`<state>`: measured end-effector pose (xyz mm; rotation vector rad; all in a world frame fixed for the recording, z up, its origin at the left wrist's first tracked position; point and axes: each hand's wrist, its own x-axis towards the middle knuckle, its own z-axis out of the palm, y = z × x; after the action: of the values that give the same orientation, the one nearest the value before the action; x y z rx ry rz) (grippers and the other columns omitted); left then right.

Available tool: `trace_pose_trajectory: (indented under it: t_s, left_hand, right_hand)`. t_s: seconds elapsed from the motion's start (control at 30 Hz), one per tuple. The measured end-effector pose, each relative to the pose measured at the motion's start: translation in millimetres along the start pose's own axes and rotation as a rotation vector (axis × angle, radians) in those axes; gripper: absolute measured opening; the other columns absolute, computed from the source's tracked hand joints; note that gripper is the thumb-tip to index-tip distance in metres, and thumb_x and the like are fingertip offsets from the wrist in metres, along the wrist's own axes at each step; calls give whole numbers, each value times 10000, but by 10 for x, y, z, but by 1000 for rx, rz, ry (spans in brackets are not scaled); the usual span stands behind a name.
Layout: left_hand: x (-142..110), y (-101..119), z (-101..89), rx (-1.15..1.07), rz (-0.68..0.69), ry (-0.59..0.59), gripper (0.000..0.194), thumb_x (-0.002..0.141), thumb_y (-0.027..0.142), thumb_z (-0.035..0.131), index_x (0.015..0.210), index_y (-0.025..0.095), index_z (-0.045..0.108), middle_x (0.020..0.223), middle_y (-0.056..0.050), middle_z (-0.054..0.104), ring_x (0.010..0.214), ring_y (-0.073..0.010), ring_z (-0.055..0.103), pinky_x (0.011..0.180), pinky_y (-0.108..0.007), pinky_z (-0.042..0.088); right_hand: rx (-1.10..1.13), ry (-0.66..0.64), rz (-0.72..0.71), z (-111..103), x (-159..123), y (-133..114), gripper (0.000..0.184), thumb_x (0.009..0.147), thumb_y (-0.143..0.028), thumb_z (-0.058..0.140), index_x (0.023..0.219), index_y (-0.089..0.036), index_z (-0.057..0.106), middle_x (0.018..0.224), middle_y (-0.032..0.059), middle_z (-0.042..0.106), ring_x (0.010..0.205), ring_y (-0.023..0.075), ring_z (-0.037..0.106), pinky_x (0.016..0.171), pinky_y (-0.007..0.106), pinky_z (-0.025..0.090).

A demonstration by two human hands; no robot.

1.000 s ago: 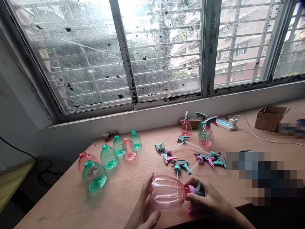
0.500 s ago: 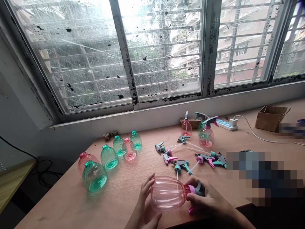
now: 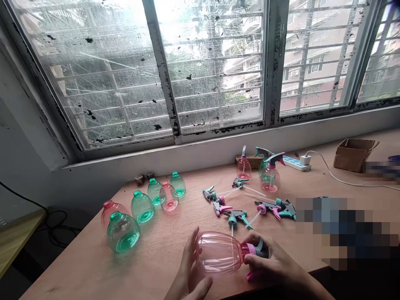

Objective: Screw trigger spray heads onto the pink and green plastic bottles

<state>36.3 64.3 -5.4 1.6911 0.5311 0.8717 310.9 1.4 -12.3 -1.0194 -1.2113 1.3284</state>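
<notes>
A clear pink spray bottle lies sideways between my hands, its base to the left. My right hand grips the neck end, thumb and fingers pinched around the pink collar of the grey spray head. A pink trigger shows below that hand. My left hand cups the base, fingers along the far side and thumb below. Just beyond the bottle lies a teal-and-grey spray head, its tube pointing at the bottle.
Several open green bottles and pink bottles stand at left. Loose spray heads lie mid-table. Assembled spray bottles stand near the window, by a power strip and cardboard box. A blurred patch covers the right.
My left hand's fingers have straightened and shifted slightly left along the bottle's base. The right hand keeps its grip on the neck, and the bottle has barely moved.
</notes>
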Motion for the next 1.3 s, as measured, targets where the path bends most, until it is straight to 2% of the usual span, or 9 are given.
trace_pose_trajectory:
  t_s: [0.23, 0.4, 0.53, 0.7, 0.83, 0.97, 1.1, 1.2, 1.3]
  left_hand:
    - [33, 93, -52, -133, -156, 48, 704, 853, 464, 716, 1489, 349, 435, 1619, -8, 390, 1512, -344, 277, 1258, -493, 199]
    - [21, 141, -50, -115, -252, -8, 739, 879, 414, 702, 1527, 307, 364, 1629, -54, 364, 1495, -347, 319, 1250, -523, 209]
    - [14, 112, -62, -103, -189, -7, 732, 899, 397, 683, 1538, 334, 332, 1637, -43, 355, 1508, -330, 293, 1259, -497, 191]
    - [24, 43, -62, -36, -56, -44, 697, 928, 346, 655, 1530, 407, 309, 1662, -21, 295, 1518, -324, 267, 1238, -457, 271]
    - [20, 17, -41, -34, 23, 4, 609, 963, 294, 607, 1502, 419, 352, 1676, -18, 253, 1532, -306, 232, 1234, -451, 272]
    - [2, 15, -30, -70, 16, -32, 670, 922, 314, 670, 1505, 405, 353, 1667, -38, 276, 1514, -322, 278, 1233, -465, 265]
    - [-15, -14, -50, -81, 4, 5, 658, 921, 414, 650, 1510, 383, 358, 1652, -51, 314, 1501, -341, 305, 1227, -493, 266]
    - [-18, -2, -74, -111, -52, 30, 678, 920, 455, 635, 1525, 342, 349, 1618, -80, 387, 1491, -346, 328, 1220, -520, 278]
    - [-12, 56, -84, -147, -134, -20, 680, 898, 450, 672, 1507, 351, 388, 1616, -55, 397, 1512, -343, 279, 1222, -508, 291]
  right_hand:
    - [-1, 46, -14, 42, 11, -29, 401, 747, -481, 829, 913, -183, 619, 872, -9, 644, 661, 176, 705, 655, 343, 639]
    - [-79, 65, -49, 15, 6, -8, 380, 780, -475, 808, 935, -180, 625, 838, -5, 649, 702, 196, 720, 645, 319, 627]
    - [-97, 62, -45, 13, 6, -11, 398, 776, -478, 811, 955, -181, 615, 815, -13, 649, 689, 199, 733, 633, 302, 615]
    - [-34, 34, -16, 25, 16, -28, 413, 760, -476, 823, 947, -182, 602, 824, -14, 653, 680, 208, 737, 649, 345, 637]
    - [-29, 28, 23, 8, 25, 1, 423, 749, -485, 828, 946, -188, 600, 836, -8, 662, 675, 208, 734, 653, 357, 643]
    - [7, 20, -7, 0, 29, 36, 376, 771, -460, 817, 939, -194, 611, 833, -18, 650, 668, 196, 721, 674, 365, 638]
    - [-3, 16, -30, -9, 21, 61, 360, 783, -429, 816, 962, -186, 620, 857, -6, 656, 672, 191, 709, 682, 366, 631]
    - [-25, 24, -30, -20, 16, 63, 384, 776, -421, 823, 1005, -179, 631, 910, 14, 657, 704, 196, 696, 678, 366, 632]
    - [-46, 35, -18, -25, 18, 53, 393, 773, -428, 823, 1014, -183, 633, 930, 22, 660, 734, 207, 693, 677, 358, 633]
